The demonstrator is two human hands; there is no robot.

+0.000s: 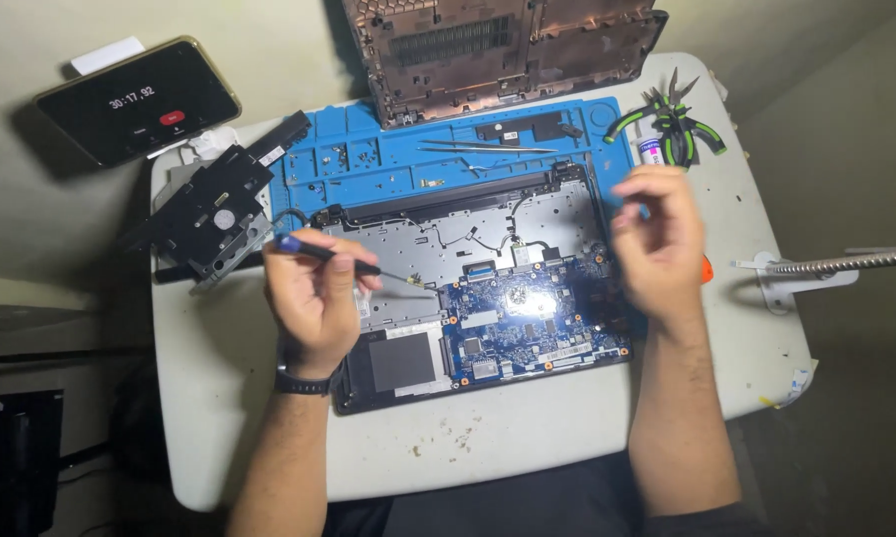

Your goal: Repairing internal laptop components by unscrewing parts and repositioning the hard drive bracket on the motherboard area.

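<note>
An opened laptop base (448,234) lies on the table, its blue circuit board (537,318) and grey metal plate showing. My left hand (312,298) grips a thin screwdriver (344,261) with a blue end, tip pointing right over the plate near the board's left edge. My right hand (657,244) hovers over the laptop's right side, fingers pinched together; whether it holds something small I cannot tell. A black band sits on my left wrist.
A blue work mat (368,154) with tweezers (488,149) lies behind the laptop. The removed bottom cover (498,45) stands at the back. A black drive (209,209) sits left, green-handled pliers (672,124) right, a phone (138,99) far left, a flexible metal arm (846,263) right.
</note>
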